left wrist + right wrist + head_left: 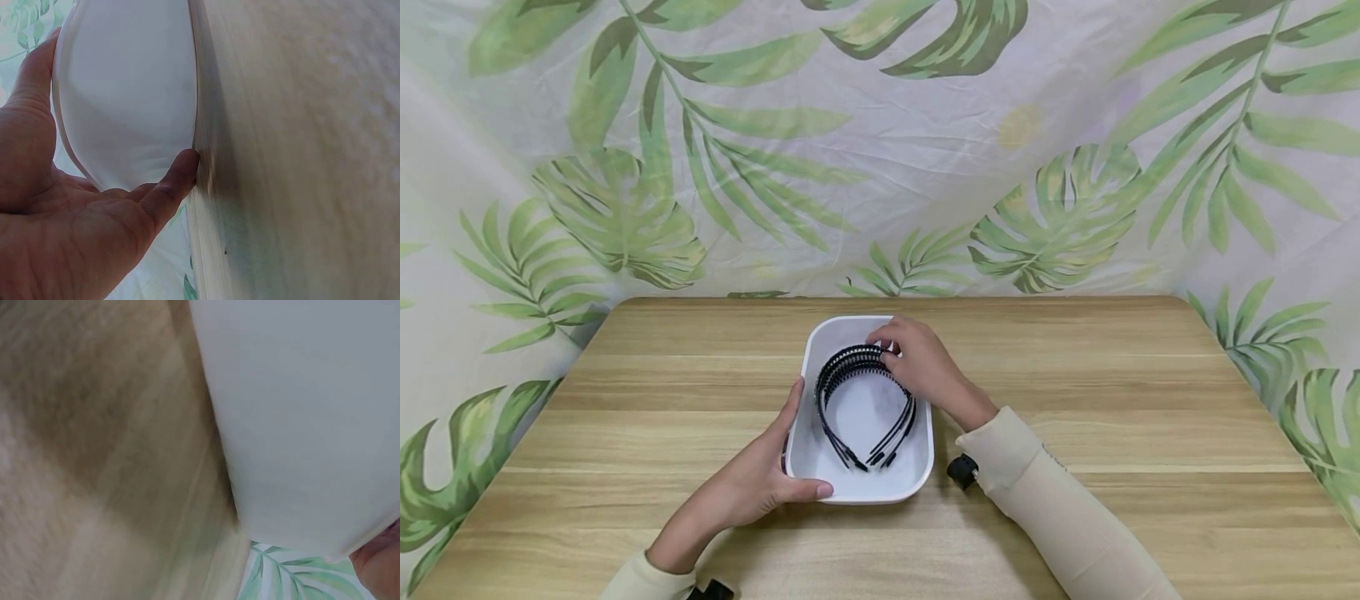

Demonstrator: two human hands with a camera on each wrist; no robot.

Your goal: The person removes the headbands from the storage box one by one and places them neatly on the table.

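Observation:
Several black toothed headbands [850, 360] lie nested together inside a white rounded plastic bin [927, 450], their ends toward the near side. My right hand [925, 362] reaches over the bin's far right rim, thumb and fingers pinching the headbands at the top of their curve. With the left hand [752, 479] I hold the bin: the thumb lies on the near rim and the fingers on the left side. The left wrist view shows that grip against the bin's outer wall [125, 81]. In the right wrist view the bin wall hides most of the right hand [381, 565].
The bin stands on a wood-grain table [1075, 350]. Behind the table hangs a pale cloth [925, 133] printed with green leaves. A small black device [962, 472] sits by the right cuff, and another black device [711, 590] by the left cuff.

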